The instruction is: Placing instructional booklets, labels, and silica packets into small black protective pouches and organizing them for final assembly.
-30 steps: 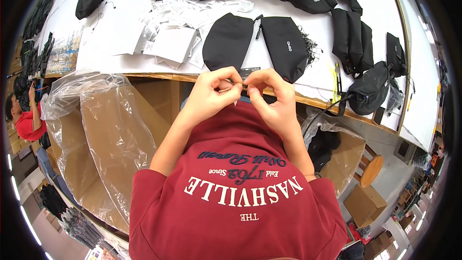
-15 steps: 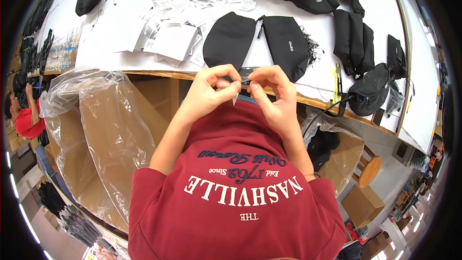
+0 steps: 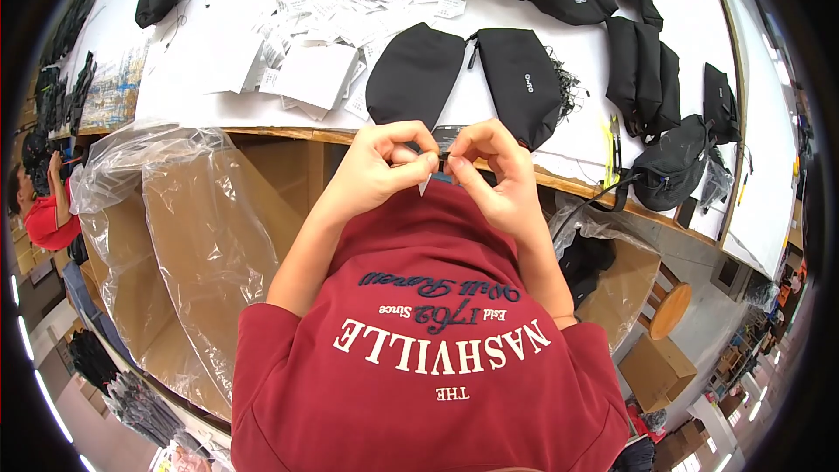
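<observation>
My left hand (image 3: 384, 166) is closed in a pinch just off the table's front edge. A small white tag (image 3: 424, 185) pokes out below its fingertips. Close beside it, my right hand (image 3: 496, 173) pinches thumb against forefinger; whatever lies between them is too small to make out. Beyond my fingers, two flat black pouches lie on the white table: a plain one (image 3: 414, 74) on the left and one with a small white print (image 3: 517, 87) on the right. A bundle of thin black cords (image 3: 568, 86) shows at the right pouch's edge.
A heap of white tags (image 3: 328, 13) and a white stack (image 3: 309, 77) lie behind on the left. More black bags (image 3: 570, 0) lie at the back and right, near yellow-handled snips (image 3: 611, 153). A plastic-lined carton (image 3: 188, 253) stands below left; another person (image 3: 48, 210) is far left.
My hands stay close together at the table edge, with the right fingertips shifted slightly left. The white tag shows a little more below my left fingers.
</observation>
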A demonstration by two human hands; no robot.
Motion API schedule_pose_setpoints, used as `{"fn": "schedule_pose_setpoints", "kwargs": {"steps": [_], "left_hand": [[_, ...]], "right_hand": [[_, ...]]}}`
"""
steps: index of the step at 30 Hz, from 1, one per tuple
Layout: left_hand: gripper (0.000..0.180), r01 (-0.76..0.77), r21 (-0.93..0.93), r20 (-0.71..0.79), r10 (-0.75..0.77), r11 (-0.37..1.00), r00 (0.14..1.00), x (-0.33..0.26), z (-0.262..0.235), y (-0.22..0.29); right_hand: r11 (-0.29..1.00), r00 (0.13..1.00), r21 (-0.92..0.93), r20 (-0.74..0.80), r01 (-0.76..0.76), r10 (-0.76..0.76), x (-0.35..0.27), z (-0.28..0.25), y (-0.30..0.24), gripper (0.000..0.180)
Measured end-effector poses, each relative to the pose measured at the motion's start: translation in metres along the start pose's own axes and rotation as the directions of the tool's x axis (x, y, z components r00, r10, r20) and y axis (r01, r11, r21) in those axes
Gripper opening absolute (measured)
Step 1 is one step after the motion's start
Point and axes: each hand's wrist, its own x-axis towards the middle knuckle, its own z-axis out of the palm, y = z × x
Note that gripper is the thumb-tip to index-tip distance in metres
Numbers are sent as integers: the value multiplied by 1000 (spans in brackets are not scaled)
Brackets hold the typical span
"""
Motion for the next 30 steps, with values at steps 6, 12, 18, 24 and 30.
{"fn": "schedule_pose_setpoints", "kwargs": {"steps": [6, 12, 18, 24, 30], "left_hand": [[8, -23, -46, 36, 24, 999, 999, -2, 3, 4], [9, -37, -10, 88, 37, 999, 995, 1, 10, 11], [7, -73, 168, 75, 61, 983, 995, 1, 8, 26], [7, -478, 244, 144, 456, 844, 878, 5, 19, 28], [4, -410, 197, 394, 311, 891, 865, 4, 35, 23]], "right_hand": [[999, 997, 45, 69, -29, 26, -2, -4, -3, 14], [993, 998, 102, 25, -63, 61, -11, -10, 2, 17], [962, 993, 249, 41, -114, 107, 2, -14, -2, 17], [843, 866, 286, -81, -455, 494, 15, -42, 53, 9], [685, 804, 474, 87, -553, 589, 21, -30, 82, 27]]}}
